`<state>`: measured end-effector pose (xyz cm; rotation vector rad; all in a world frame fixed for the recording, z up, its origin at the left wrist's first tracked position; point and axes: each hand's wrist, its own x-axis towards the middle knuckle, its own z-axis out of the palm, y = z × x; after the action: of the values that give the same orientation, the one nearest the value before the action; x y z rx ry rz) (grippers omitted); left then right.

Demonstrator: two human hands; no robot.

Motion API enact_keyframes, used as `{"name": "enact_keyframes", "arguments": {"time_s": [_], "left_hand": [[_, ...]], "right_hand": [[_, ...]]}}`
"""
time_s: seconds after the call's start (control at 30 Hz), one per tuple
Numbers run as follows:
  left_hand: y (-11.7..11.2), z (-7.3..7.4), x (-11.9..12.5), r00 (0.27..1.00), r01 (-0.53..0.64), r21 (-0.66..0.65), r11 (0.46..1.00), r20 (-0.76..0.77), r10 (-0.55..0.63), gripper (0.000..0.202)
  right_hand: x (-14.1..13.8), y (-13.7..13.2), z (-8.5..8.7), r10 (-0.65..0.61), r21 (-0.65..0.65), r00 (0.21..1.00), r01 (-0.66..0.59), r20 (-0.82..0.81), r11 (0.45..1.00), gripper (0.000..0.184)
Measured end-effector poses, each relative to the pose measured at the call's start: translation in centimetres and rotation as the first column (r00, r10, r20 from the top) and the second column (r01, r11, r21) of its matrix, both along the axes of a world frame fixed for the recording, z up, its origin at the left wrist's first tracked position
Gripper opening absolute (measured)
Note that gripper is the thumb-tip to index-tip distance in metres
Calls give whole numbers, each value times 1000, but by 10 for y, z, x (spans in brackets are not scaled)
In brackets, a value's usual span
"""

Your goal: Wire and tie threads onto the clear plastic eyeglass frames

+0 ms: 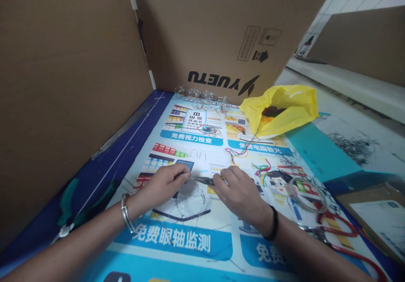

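Observation:
My right hand (238, 193) is closed around a pair of pliers (205, 180), whose dark, narrow jaws point left. The jaws' tips reach the fingertips of my left hand (169, 183), which are pinched on thin wire. Below the two hands, a loose tangle of fine wire (193, 204) hangs over the printed sheet (218, 214). The exact spot where jaws, wire and fingertips meet is too small to make out.
Left lies a teal-handled tool (67, 204). Right are a clear tape roll (308, 195), red-handled scissors (341, 227) and an open yellow bag (281, 109) of dark contents. Coloured cords (262, 170) lie before the bag. Cardboard walls (215, 33) enclose the back and left; wire scraps (202, 94) line the back.

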<state>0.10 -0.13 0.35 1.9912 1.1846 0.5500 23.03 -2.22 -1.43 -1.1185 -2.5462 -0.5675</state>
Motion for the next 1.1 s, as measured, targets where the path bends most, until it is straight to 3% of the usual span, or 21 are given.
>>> {"name": "enact_keyframes", "arguments": {"time_s": [0.3, 0.83, 1.1], "left_hand": [[1, 3, -2, 997, 51, -39, 998, 55, -49, 16], [0, 2, 0, 997, 20, 24, 1000, 68, -22, 11], [0, 3, -2, 995, 4, -14, 1000, 96, -2, 12]], "right_hand": [[-2, 0, -1, -65, -82, 997, 61, -45, 995, 18], [-4, -1, 0, -59, -96, 996, 53, -61, 994, 18], [2, 0, 3, -19, -121, 989, 1, -147, 993, 17]]}}
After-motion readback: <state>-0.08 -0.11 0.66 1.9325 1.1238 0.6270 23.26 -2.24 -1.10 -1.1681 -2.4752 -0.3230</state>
